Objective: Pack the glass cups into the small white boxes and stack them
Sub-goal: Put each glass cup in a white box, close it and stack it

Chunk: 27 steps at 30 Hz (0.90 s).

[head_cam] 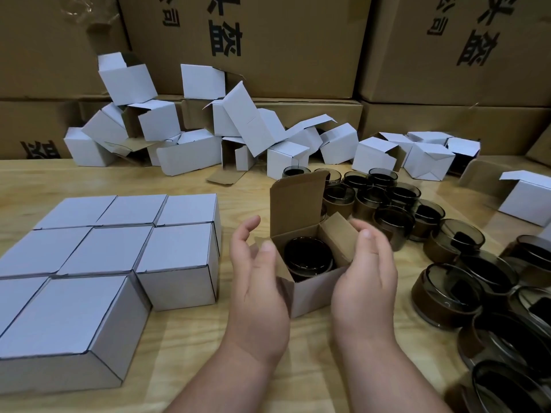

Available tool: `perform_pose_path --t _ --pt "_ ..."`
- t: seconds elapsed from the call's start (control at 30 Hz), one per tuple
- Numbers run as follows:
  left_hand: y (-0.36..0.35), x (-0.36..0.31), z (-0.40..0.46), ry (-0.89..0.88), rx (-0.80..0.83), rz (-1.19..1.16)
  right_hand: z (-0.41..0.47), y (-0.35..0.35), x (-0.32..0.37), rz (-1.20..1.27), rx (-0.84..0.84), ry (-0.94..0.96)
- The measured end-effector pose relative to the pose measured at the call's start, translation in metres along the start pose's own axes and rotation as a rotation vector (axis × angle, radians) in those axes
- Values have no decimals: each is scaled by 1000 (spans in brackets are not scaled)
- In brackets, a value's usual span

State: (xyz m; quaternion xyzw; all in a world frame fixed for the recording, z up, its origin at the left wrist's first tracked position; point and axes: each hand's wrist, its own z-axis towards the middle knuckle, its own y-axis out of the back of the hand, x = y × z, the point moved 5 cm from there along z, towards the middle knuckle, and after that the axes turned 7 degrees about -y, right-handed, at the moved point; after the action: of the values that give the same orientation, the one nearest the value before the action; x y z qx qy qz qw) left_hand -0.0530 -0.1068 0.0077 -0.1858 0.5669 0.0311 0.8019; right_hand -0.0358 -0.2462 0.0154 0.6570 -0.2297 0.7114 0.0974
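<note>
Single wide-angle view from your head, facing forward and down, close over the wooden table (190, 347), your hands near centre, brown cartons (298, 46) far behind.

white boxes (98, 263), brown inside; dark smoky glass cups (308, 257); pale wood table (190, 347).

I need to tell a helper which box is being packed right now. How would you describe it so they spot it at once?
On the wooden table, look between the left hand and right hand. There stands the open box, lid flap up. Unlike the closed boxes on its left, it shows a dark glass cup inside.
</note>
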Motion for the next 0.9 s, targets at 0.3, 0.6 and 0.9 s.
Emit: perform_pose_path --t 0.3,0.6,0.9 --pt "5 5 5 22 -84 -54 -3 -6 -1 38 59 -65" --pt "1 5 4 -13 -7 -61 3 -11 -6 -53 115 -27" --pt "2 6 3 -18 -25 44 3 -15 -2 -69 152 -35"
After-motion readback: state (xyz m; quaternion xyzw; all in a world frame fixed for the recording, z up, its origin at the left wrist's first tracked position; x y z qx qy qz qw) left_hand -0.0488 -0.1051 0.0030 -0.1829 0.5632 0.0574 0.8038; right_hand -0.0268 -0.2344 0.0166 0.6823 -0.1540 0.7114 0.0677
